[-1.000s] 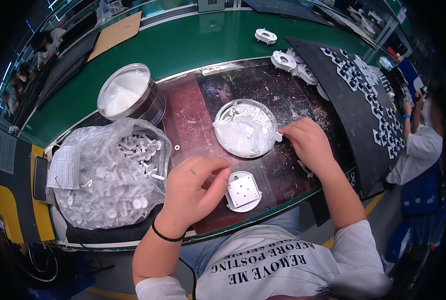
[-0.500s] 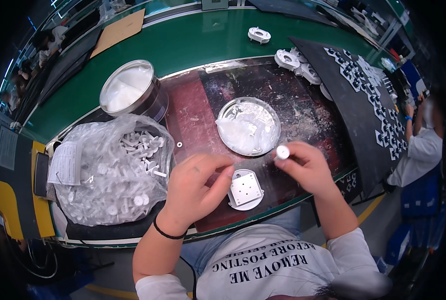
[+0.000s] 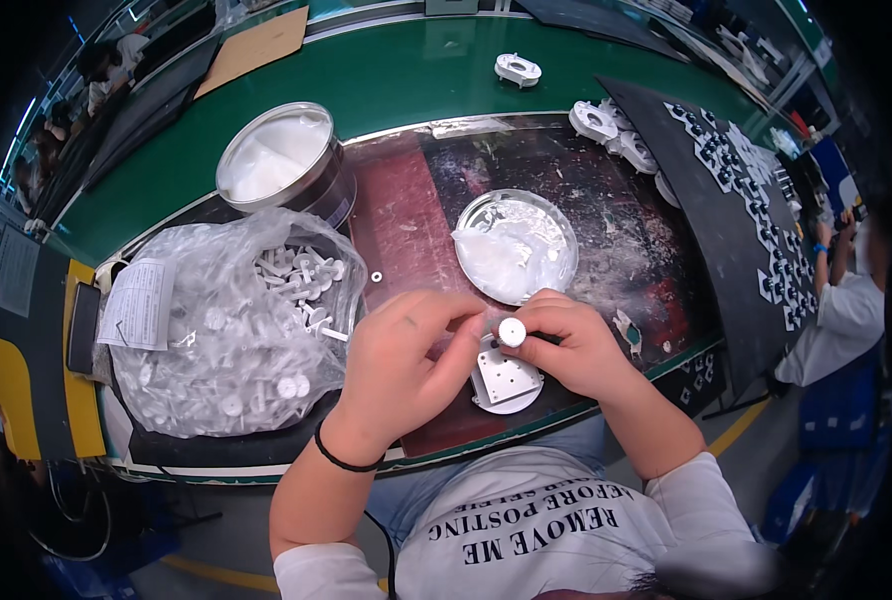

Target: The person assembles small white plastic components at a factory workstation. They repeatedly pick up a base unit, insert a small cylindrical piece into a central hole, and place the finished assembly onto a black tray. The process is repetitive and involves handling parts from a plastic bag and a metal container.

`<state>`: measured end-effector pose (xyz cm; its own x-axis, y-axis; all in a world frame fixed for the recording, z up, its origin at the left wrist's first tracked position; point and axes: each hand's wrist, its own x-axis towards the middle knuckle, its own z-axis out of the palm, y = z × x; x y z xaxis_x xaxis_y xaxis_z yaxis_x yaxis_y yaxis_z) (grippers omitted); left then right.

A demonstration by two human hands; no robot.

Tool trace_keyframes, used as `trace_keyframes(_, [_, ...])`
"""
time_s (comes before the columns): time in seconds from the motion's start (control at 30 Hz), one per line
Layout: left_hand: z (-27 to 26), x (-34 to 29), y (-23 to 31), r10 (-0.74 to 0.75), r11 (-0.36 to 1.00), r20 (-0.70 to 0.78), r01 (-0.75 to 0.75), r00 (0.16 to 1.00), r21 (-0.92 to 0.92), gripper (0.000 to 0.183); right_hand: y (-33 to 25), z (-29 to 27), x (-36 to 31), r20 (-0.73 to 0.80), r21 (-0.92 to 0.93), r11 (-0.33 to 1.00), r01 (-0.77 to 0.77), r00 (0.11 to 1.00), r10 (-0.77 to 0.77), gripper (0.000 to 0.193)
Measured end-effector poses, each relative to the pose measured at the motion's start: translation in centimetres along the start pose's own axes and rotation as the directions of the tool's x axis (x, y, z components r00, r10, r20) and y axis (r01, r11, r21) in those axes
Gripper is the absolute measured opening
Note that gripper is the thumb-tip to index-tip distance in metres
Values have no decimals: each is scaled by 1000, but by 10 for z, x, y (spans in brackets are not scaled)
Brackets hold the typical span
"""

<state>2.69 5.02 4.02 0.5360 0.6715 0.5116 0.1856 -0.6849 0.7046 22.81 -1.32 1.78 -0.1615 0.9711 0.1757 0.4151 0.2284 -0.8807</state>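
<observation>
My right hand [image 3: 566, 343] pinches a white plastic piece with a round, disc-shaped head [image 3: 511, 332]. The disc faces up, and the fingers hide the rest of the piece. Close beside it, my left hand [image 3: 416, 350] has thumb and forefinger brought together, and whatever lies between them cannot be made out. Just below both hands, a white round housing with a square plate [image 3: 507, 377] rests on the table, its far edge partly covered. Beyond the fingers is a round metal dish [image 3: 569, 225] holding whitish, translucent paste [image 3: 506, 258].
On the left, a clear plastic bag [image 3: 196, 340] holds many white stemmed parts [image 3: 301, 270]. Behind it stands a metal tin [image 3: 338, 195] of whitish paste. A small white ring [image 3: 376, 276] lies nearby. White housings [image 3: 616, 135] and a black board with small parts [image 3: 711, 260] are at right.
My right hand has moved left with the white disc-headed piece, from beside the dish to just above the housing, close to my left hand. The whole view has shifted slightly.
</observation>
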Motion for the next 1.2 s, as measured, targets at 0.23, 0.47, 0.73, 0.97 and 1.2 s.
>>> trace_keyframes(0.23, [-5, -10, 6, -115, 993, 394, 100, 912, 59, 79, -3, -1, 0, 17, -71, 996, 49, 999, -48, 19])
trace_keyframes(0.47, [4, -14, 2, -138, 990, 400, 118, 906, 73, 112, 6, -14, -32, -170, -54, 992, -113, 980, 103, 33])
trace_keyframes(0.73, [14, -14, 5, -160, 985, 439, 169, 884, 20, 108, 24, -45, -82, -396, -63, 983, -173, 908, 135, 30])
trace_keyframes(0.97, [-6, 31, 18, -121, 990, 284, 95, 951, 103, 104, 37, -58, -89, -433, -233, 972, -33, 898, -73, 23])
trace_keyframes(1.2, [-3, 170, -54, -325, 773, -66, 305, 943, 556, 104, 39, -63, -85, -370, -279, 958, 72, 912, -176, 17])
